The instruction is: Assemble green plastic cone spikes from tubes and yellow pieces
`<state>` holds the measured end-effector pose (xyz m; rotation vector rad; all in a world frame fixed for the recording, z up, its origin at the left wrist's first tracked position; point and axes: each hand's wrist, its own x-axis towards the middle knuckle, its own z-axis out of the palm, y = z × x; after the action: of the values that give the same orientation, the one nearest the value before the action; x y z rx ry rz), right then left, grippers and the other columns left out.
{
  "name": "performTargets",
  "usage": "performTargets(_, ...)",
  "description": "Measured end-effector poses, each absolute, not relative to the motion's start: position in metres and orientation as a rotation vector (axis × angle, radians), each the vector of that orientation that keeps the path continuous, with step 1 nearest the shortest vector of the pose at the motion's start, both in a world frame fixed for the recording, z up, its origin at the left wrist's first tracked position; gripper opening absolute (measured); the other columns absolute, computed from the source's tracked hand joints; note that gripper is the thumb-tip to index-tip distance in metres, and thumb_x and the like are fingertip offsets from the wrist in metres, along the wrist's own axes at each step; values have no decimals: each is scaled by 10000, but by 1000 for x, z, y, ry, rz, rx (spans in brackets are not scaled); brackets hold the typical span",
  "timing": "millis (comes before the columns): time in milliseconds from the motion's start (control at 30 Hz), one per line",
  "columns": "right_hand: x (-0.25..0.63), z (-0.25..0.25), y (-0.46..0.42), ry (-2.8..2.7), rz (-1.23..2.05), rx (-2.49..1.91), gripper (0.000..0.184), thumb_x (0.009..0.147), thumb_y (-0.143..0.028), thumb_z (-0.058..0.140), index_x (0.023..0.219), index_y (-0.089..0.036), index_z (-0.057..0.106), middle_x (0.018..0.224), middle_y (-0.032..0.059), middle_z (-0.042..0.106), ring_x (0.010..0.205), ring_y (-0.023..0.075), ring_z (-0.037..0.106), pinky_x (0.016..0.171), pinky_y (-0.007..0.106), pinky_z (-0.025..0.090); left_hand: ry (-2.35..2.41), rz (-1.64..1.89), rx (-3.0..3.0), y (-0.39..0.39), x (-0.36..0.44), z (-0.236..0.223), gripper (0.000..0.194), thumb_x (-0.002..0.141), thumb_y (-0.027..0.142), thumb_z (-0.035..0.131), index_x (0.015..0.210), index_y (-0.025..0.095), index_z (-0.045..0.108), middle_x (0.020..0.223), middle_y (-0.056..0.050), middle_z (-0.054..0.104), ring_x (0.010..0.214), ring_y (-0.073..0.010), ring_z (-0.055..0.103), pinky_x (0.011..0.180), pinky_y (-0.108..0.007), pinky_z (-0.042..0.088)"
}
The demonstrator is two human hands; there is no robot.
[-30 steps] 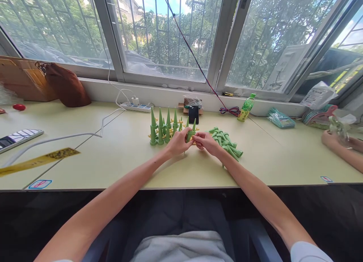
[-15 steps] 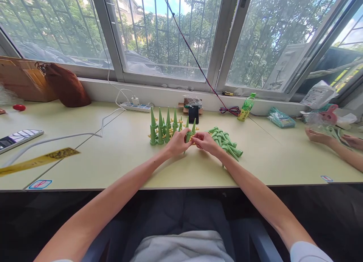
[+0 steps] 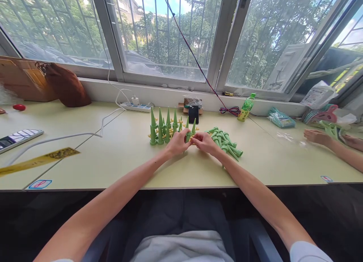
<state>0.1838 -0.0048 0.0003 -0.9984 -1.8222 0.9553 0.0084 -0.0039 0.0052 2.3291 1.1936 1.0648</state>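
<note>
Near the middle of the table my left hand is closed around a green watering spike, mostly hidden by the fingers. My right hand meets it from the right, its fingertips pinched on a small yellow valve piece at the side of the spike. Just left and behind stand rows of upright green watering spikes with yellow valves, points up. Beside my right hand lies a loose pile of green spikes.
A black phone leans on a small box behind the spikes. A green drink bottle stands by the window sill. At far right a co-worker's hands hold something green. A white cable and yellow strip cross the left.
My hands stay nearly in place, with slight finger shifts at the spike. At far right, the co-worker's clear plastic has left their hands, and plastic bits now lie on the table.
</note>
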Motion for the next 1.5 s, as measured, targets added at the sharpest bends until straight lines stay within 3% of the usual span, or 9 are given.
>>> performTargets(467, 183, 3, -6, -1749, 1029, -981, 336, 765, -486, 658, 666, -178, 571, 491, -49, 446, 459, 83, 347, 450, 235, 253, 1210, 1084, 2388, -7, 10, 5, 226, 815, 317, 611, 995, 183, 581, 588, 54, 524, 480, -109, 449, 506, -236, 317)
performTargets(800, 186, 3, -5, -1732, 1015, -941, 399, 781, -561, 665, 702, -181, 571, 496, -47, 446, 451, 83, 361, 446, 237, 277, 1187, 1163, 2418, -9, 12, 7, 268, 834, 258, 615, 1085, 190, 551, 645, 52, 566, 533, -115, 511, 563, -225, 375)
performTargets(1233, 188, 5, -5, -1510, 1372, -840, 435, 683, -534, 797, 681, -165, 567, 489, -83, 346, 428, 39, 255, 427, 226, 157, 1154, 1112, 2494, -8, 10, 7, 303, 876, 276, 627, 1154, 208, 526, 671, 47, 552, 568, -128, 505, 606, -230, 373)
performTargets(1500, 189, 7, -3, -1399, 1527, -782, 419, 680, -484, 818, 672, -164, 549, 494, -106, 260, 422, 25, 196, 416, 211, 124, 1051, 1134, 2514, -9, 9, 7, 324, 919, 290, 553, 1224, 204, 491, 659, 45, 530, 539, -123, 476, 584, -233, 366)
